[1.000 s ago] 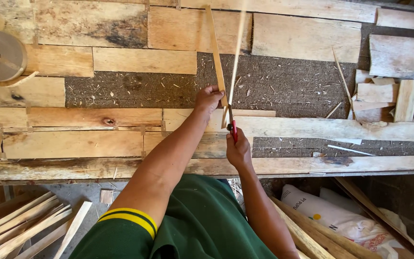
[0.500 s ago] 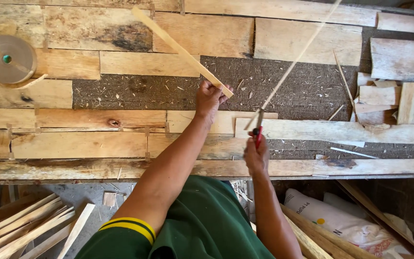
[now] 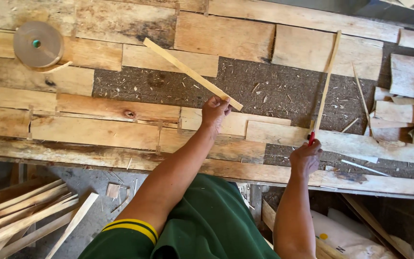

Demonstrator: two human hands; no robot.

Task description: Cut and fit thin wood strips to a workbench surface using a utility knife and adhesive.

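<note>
1. At the far left of the rough plank surface [image 3: 97,134] lies a round, flat roll of tan tape with a green core [image 3: 38,43], well apart from both hands
2. Just right of it, a flat pale wooden slat [image 3: 188,72] slants up and to the left; the left hand [image 3: 215,111] is closed on its lower end, fingers wrapped round it
3. Between the hands the boards give way to a dark patch strewn with sawdust and chips [image 3: 264,96]
4. Further right, the right hand [image 3: 305,157] is clenched on a red-handled tool [image 3: 311,138], from which a thin pale strip of wood [image 3: 326,81] runs up and away
5. To do this well, I judge both grips should stay firm and low, with the two pieces kept well apart
</note>
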